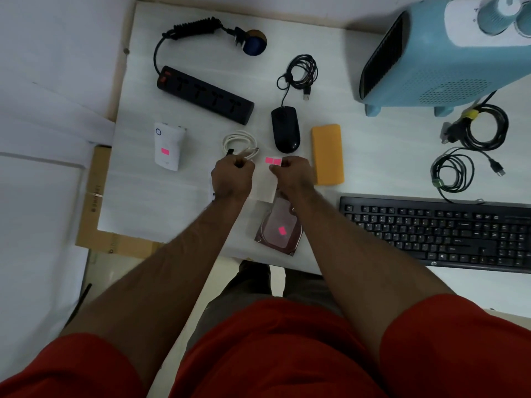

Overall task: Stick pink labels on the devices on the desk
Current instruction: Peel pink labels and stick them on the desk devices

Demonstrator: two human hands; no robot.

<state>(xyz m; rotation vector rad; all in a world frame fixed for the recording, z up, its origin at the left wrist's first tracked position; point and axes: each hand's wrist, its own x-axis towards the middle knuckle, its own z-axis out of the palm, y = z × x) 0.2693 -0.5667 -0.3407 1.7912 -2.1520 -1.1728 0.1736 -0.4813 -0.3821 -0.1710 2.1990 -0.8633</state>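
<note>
**Pink labels held at mid-desk, two devices tagged**

The right hand (291, 173) pinches a white backing strip (265, 188) that carries two pink labels (273, 161) side by side at its far end, just near of the black mouse (285, 129). The left hand (232, 176) is curled in a fist at the near edge of a coiled white cable (240, 143); whether its fingers grip the cable end I cannot tell.

Two devices on the desk (138, 196) already wear one pink label each: the white adapter (168, 146) at the left, which shows a small blue ring mark, and the hard drive (278, 228) near the front edge, between the forearms.

Unlabelled: one black power strip (205, 94) with a red switch, one orange power bank (328, 153) just right of the mouse, one black keyboard (436, 234) at the near right and one blue fan heater (442, 53) at the far right. Two black cable coils (484, 127) lie right of the power bank.

Print on the cardboard (94, 202) under the desk's left edge is too blurred to read.
</note>
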